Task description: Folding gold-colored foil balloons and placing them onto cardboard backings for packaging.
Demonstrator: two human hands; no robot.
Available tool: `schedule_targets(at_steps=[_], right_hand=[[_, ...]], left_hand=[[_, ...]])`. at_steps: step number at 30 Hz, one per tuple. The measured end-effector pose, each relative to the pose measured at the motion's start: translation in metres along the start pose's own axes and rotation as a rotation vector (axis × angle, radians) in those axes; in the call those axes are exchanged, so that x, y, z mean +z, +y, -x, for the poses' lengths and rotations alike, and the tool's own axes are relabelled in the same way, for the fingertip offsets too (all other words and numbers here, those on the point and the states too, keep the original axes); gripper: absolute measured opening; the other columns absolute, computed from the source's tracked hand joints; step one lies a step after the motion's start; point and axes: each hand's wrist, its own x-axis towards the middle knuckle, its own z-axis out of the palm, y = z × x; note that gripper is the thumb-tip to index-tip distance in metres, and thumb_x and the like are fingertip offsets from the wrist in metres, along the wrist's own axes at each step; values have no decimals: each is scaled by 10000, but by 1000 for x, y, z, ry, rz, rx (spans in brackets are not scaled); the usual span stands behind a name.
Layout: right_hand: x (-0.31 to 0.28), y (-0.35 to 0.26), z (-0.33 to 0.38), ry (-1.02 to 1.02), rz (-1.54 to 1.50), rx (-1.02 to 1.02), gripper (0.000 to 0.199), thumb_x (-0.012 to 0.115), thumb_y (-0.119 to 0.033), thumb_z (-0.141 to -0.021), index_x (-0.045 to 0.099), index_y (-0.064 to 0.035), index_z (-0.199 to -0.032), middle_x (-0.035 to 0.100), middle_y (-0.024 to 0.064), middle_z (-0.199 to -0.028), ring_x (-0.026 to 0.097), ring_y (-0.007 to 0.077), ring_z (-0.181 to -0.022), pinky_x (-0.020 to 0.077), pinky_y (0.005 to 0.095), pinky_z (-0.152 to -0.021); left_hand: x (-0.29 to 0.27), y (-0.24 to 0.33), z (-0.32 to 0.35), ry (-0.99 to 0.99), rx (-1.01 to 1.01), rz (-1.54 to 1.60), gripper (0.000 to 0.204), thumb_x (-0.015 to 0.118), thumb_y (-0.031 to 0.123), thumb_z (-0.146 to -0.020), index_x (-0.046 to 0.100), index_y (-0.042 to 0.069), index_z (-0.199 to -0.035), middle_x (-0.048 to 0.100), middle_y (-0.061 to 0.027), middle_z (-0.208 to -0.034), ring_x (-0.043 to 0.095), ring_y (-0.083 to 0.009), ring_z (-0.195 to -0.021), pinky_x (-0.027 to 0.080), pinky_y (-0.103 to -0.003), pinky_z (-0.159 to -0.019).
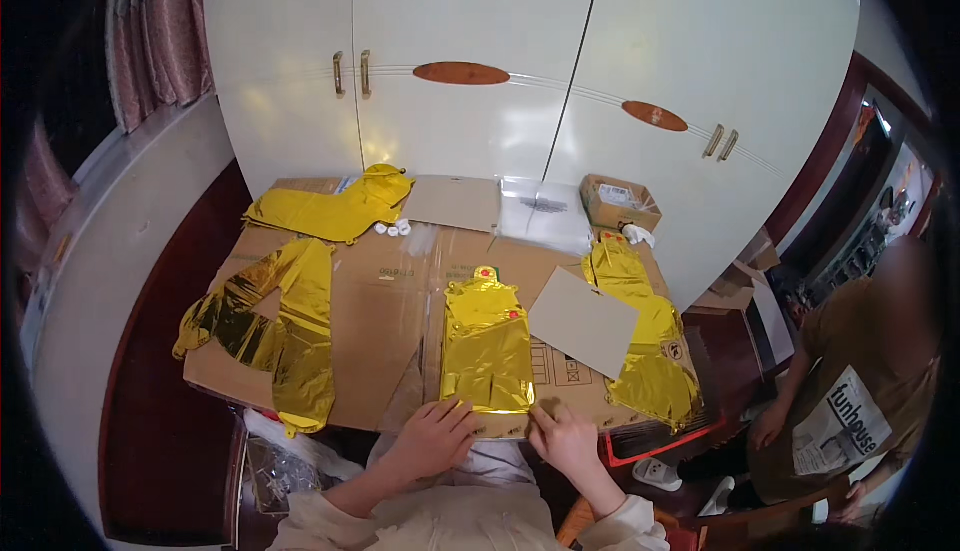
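Note:
A flat gold foil balloon [488, 351], folded into an upright rectangle, lies on the cardboard in front of me. A small red mark shows at its top tab. My left hand [435, 438] is closed at its lower left edge, fingertips on the foil and thumb mostly hidden. At the lower right corner, my right hand [565, 439] pinches the foil between thumb and fingers. A grey-beige card [585, 321] lies tilted just right of this balloon, partly over another gold foil balloon [655, 376].
Cardboard [375, 351] covers the table. More gold foil balloons [303, 341] lie left and far left. At the back are another card [455, 201], clear plastic bags [545, 216], small white pieces [393, 229] and an open box [622, 203]. A person [850, 391] is at the right.

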Motion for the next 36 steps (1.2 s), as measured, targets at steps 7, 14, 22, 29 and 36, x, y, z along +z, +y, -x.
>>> schedule_targets(at_steps=[7, 14, 22, 29, 36], right_hand=[[2, 21, -24, 47, -161, -236, 182, 682, -217, -796, 669, -95, -930, 624, 54, -987, 591, 208, -1022, 425, 358, -856], [13, 43, -41, -187, -353, -227, 170, 704, -202, -815, 667, -102, -946, 636, 71, -960, 596, 274, -1037, 439, 413, -918], [24, 50, -46, -88, -430, -282, 200, 693, -215, -822, 662, -117, -994, 605, 78, -1091, 542, 290, -1139, 367, 456, -1040], [36, 63, -69, -171, -334, -293, 498, 616, -369, -885, 556, -166, -1336, 496, 82, -1422, 373, 302, -1379, 266, 494, -1130], [57, 89, -121, -194, -83, -365, 667, 552, -564, -886, 496, -151, -1407, 479, 43, -1456, 308, 306, -1422, 240, 534, -1135]], left_hand=[[-10, -22, 1, -16, -93, -67, 363, 667, 280, -833, 617, 42, -1103, 613, -126, -1197, 556, -284, -1163, 434, -417, -961], [-12, -12, 3, -55, -134, -151, 466, 674, 335, -840, 595, 30, -1184, 580, -138, -1262, 509, -285, -1235, 389, -439, -1007], [25, 7, -28, -120, 3, -31, 741, 564, 597, -847, 534, 19, -1309, 457, -228, -1391, 365, -468, -1326, 266, -566, -1112], [30, 10, -22, -182, -52, -73, 881, 551, 713, -798, 477, 69, -1394, 399, -231, -1453, 323, -505, -1337, 205, -625, -1110], [25, 14, -22, -205, -74, -70, 888, 561, 719, -786, 465, 92, -1408, 402, -226, -1448, 307, -505, -1345, 197, -626, -1109]])
